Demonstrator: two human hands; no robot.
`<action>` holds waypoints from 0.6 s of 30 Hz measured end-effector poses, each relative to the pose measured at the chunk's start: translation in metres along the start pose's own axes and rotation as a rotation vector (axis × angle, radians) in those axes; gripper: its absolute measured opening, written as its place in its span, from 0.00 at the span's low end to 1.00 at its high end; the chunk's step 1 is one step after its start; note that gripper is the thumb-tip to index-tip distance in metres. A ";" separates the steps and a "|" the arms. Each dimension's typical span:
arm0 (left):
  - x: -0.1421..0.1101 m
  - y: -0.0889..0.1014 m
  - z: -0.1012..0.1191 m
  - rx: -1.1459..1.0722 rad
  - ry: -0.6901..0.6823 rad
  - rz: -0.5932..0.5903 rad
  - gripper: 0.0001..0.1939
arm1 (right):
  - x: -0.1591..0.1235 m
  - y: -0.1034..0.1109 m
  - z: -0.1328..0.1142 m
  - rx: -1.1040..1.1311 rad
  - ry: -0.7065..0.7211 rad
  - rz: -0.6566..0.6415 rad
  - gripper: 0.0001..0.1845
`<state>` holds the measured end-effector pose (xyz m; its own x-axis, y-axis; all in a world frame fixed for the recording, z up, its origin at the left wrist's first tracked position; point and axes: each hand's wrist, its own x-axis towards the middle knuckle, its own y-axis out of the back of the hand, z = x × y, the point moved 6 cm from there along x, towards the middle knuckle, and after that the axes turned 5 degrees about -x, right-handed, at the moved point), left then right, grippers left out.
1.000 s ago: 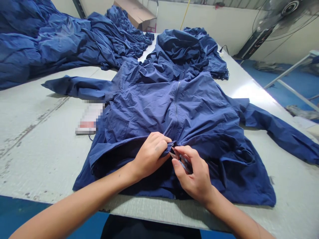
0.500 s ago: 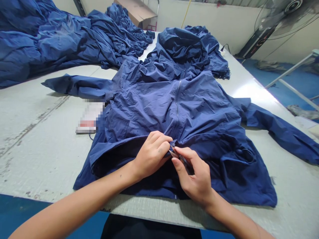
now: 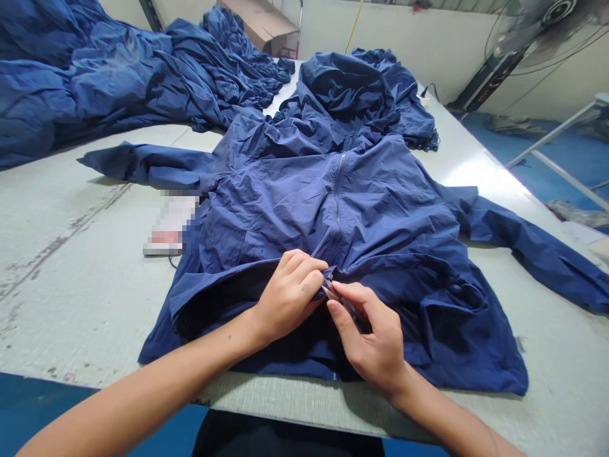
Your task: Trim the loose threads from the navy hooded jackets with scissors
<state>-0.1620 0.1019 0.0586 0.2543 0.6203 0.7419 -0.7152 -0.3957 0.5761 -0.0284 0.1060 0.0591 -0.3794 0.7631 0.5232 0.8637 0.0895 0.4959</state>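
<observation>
A navy blue hooded jacket (image 3: pixel 280 209) lies spread on the table, its front zip (image 3: pixel 339 197) running down the middle. My left hand (image 3: pixel 291 295) is closed on the jacket's turned-up hem at the zip's lower end. My right hand (image 3: pixel 371 330) grips a small pair of metal thread snips (image 3: pixel 329 291), mostly hidden by the fingers. The pointed blades touch or nearly touch the hem beside my left fingertips; I cannot tell whether they meet the cloth. Below both hands, the dark inside of the jacket gapes.
A heap of navy garments (image 3: pixel 118 76) covers the table's far left, and another navy bundle (image 3: pixel 404 95) sits behind the hood. A blurred-out tag (image 3: pixel 169 222) lies left of the jacket. Beyond the pale table (image 3: pixel 61 273) stand a cardboard box (image 3: pixel 259 25), a fan (image 3: pixel 547 25) and a metal frame (image 3: pixel 566 171).
The snips' blades have moved slightly left, closer to the hem and my left fingertips. My left hand keeps its hold, and the jacket stays in place.
</observation>
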 end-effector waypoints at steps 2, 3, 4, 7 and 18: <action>0.000 0.000 0.000 -0.002 0.001 0.002 0.08 | 0.000 0.000 -0.001 -0.018 0.006 0.005 0.14; 0.000 0.000 0.000 -0.003 0.002 0.002 0.08 | 0.001 0.000 -0.001 -0.027 0.010 0.009 0.13; -0.001 0.000 0.000 -0.005 0.002 0.000 0.09 | 0.001 0.000 -0.001 -0.036 0.013 0.014 0.13; -0.001 -0.001 0.000 -0.008 0.006 -0.006 0.09 | 0.001 0.001 -0.001 -0.057 0.016 0.032 0.13; -0.003 -0.003 -0.002 -0.037 0.048 -0.019 0.05 | 0.000 0.002 -0.003 -0.057 0.037 0.046 0.13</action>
<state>-0.1622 0.1024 0.0543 0.2368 0.6597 0.7133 -0.7345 -0.3590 0.5759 -0.0275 0.1043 0.0624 -0.3529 0.7411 0.5712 0.8606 0.0175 0.5090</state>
